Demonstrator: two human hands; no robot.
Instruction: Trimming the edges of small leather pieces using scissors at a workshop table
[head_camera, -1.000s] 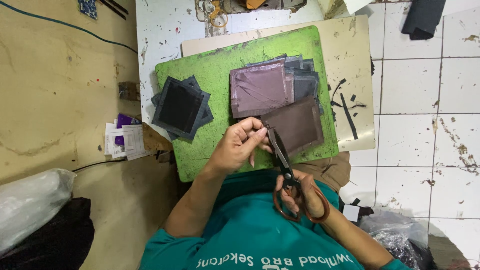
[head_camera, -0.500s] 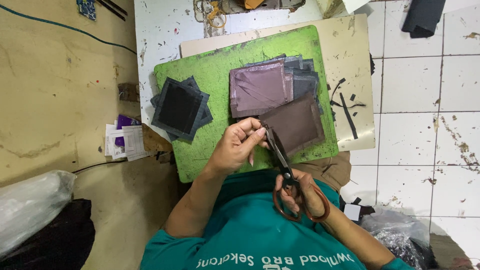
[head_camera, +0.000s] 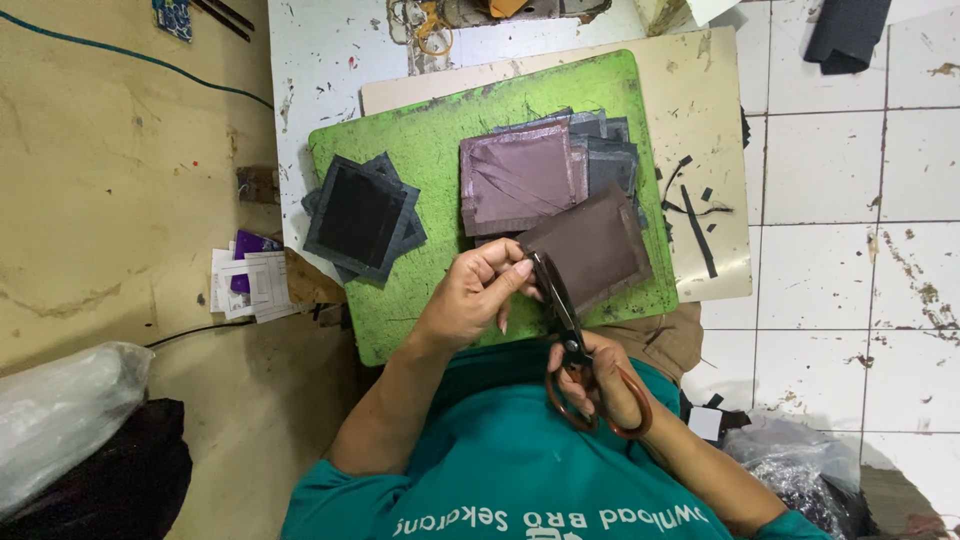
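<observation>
My left hand (head_camera: 475, 295) pinches the near left corner of a dark brown square piece (head_camera: 595, 245) that lies tilted on the green cutting mat (head_camera: 430, 130). My right hand (head_camera: 600, 380) grips the reddish-brown handles of a pair of scissors (head_camera: 560, 305). Their dark blades run along the piece's left edge, right beside my left fingers. Behind the brown piece sits a stack of purplish-brown squares (head_camera: 515, 178) over grey ones. A stack of black squares (head_camera: 360, 215) rests on the mat's left edge.
The mat lies on a beige board (head_camera: 700, 110) strewn with thin black offcuts (head_camera: 697, 235). Paper packets (head_camera: 250, 285) lie on the floor at left, a clear plastic bag (head_camera: 60, 420) at bottom left, a dark cloth (head_camera: 845, 30) on the white tiles at top right.
The scissor blades have crept slightly forward along the brown piece's edge. Both hands keep their grips and the stacks have not moved.
</observation>
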